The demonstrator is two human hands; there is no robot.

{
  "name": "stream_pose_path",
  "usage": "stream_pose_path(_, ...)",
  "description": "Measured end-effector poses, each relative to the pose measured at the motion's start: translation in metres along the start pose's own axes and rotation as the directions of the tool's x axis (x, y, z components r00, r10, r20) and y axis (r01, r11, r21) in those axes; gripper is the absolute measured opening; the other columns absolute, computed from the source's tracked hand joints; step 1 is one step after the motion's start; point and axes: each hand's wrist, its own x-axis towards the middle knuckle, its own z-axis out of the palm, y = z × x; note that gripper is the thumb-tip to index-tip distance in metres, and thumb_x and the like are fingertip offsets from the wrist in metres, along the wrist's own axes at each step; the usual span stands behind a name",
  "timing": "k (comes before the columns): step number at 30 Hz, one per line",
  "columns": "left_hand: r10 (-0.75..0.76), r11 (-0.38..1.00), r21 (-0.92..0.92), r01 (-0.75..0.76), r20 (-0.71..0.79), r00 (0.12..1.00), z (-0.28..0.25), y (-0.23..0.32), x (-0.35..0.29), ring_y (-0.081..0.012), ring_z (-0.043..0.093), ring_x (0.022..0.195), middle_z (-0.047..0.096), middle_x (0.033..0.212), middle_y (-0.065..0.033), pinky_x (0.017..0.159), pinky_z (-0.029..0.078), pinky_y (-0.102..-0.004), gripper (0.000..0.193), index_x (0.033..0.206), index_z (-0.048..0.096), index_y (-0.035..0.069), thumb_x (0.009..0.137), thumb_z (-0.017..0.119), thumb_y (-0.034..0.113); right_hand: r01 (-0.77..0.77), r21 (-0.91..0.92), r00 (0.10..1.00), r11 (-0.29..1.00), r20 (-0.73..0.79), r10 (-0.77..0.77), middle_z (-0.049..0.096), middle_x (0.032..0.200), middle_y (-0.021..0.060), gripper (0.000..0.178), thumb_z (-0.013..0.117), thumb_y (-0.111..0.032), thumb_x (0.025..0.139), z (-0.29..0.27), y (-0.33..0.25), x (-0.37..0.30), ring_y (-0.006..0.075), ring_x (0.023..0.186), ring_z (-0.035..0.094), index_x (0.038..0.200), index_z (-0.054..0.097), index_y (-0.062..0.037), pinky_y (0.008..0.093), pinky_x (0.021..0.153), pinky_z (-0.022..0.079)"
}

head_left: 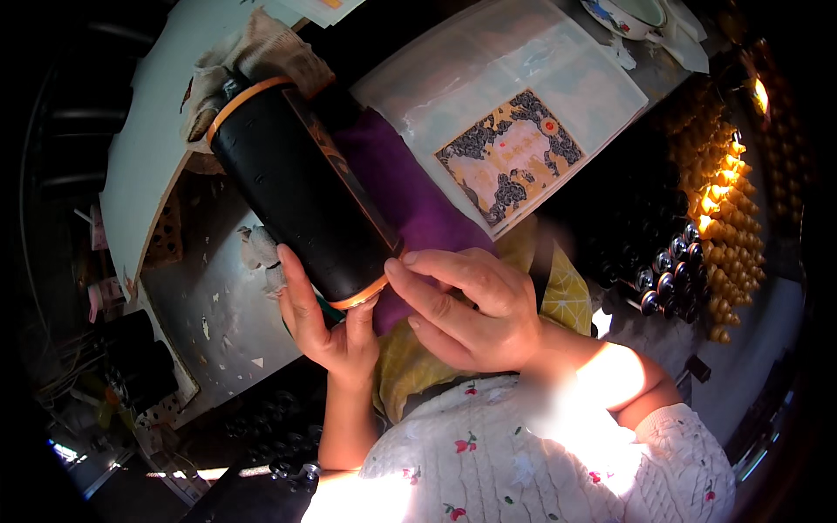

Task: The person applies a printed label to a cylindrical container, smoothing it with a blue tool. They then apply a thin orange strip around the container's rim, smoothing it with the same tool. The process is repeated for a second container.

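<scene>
A black cylindrical canister point(296, 187) with orange-gold bands at both ends lies tilted across the middle. Down its right side runs a patterned strip point(349, 170) in orange and dark tones. My left hand point(336, 336) is closed around the near end from below, thumb and fingers on either side. At the near band, by the strip's lower end, my right hand point(479, 309) presses its fingertips against the canister; its thumb is mostly hidden. Beyond the far end sits a crumpled beige cloth point(266, 52).
A printed sheet point(514, 157) with dark and gold patterns lies on translucent sheets point(418, 70) to the right. Purple cloth point(414, 187) lies beneath the canister. At right stand rows of gold knobbed pieces point(728, 227) and black silver-topped ones point(667, 270). A white bowl point(632, 16) is far right.
</scene>
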Motion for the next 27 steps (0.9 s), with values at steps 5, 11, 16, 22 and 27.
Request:
stream_pose_path(5, 0.019, 1.0, 0.02, -0.019, 0.01, 1.0, -0.004, 0.001, 0.002, -0.026, 0.058, 0.12, 0.058, 0.136, -0.0161, 0.104, 0.043, -0.0355, 0.079, 0.154, 0.04, -0.004, 0.092, 0.075, 0.03, -0.429, 0.374, 0.872, 0.823, -0.067, 0.485, 0.059, 0.121, 0.0103, 0.051, 0.071, 0.005, 0.079, -0.035, -0.006, 0.019, 0.0124, 0.079, 0.057, 0.129, 0.07, -0.0065, 0.0234, 0.066, 0.048)
stream_pose_path(11, 0.034, 0.999, 0.043, -0.033, -0.015, 0.999, -0.002, -0.002, 0.001, -0.0253, 0.058, 0.118, 0.06, 0.134, -0.0159, 0.103, 0.043, -0.0355, 0.079, 0.152, 0.041, -0.006, 0.092, 0.076, 0.032, -0.078, -0.029, 0.997, 0.997, 0.015, 0.078, 0.065, 0.116, 0.0031, 0.046, 0.078, -0.006, 0.074, -0.013, -0.004, 0.009, 0.0169, 0.072, 0.059, 0.119, 0.075, -0.0119, 0.0271, 0.059, 0.051)
stream_pose_path(16, 0.036, 0.997, 0.072, -0.036, 0.007, 0.999, -0.004, 0.001, 0.003, -0.0245, 0.059, 0.115, 0.061, 0.131, -0.0149, 0.101, 0.044, -0.0357, 0.079, 0.151, 0.042, -0.006, 0.092, 0.076, 0.034, -0.015, -0.184, 1.0, 0.983, -0.028, 0.01, 0.066, 0.116, 0.0003, 0.048, 0.075, -0.009, 0.069, 0.001, -0.008, 0.008, 0.0133, 0.073, 0.06, 0.117, 0.076, -0.0127, 0.0238, 0.055, 0.049)
stream_pose_path(22, 0.03, 0.998, 0.059, -0.031, 0.01, 0.999, -0.005, 0.002, 0.002, -0.0246, 0.059, 0.112, 0.061, 0.131, -0.015, 0.1, 0.044, -0.0353, 0.08, 0.151, 0.043, -0.006, 0.091, 0.077, 0.034, 0.046, -0.198, 0.999, 0.979, -0.012, -0.049, 0.065, 0.118, 0.0014, 0.046, 0.074, -0.011, 0.072, 0.001, -0.005, 0.005, 0.0134, 0.074, 0.061, 0.118, 0.076, -0.0109, 0.0217, 0.056, 0.049)
stream_pose_path(27, 0.037, 0.992, 0.12, -0.043, 0.047, 0.998, -0.008, 0.0, 0.002, -0.0288, 0.058, 0.115, 0.057, 0.14, -0.0192, 0.102, 0.043, -0.0372, 0.086, 0.151, 0.042, -0.008, 0.086, 0.08, 0.033, -0.474, 0.582, 0.8, 0.661, -0.031, 0.6, 0.062, 0.119, 0.0032, 0.037, 0.064, -0.011, 0.094, -0.023, -0.004, 0.01, 0.01, 0.077, 0.058, 0.132, 0.066, -0.0096, 0.0217, 0.062, 0.048)
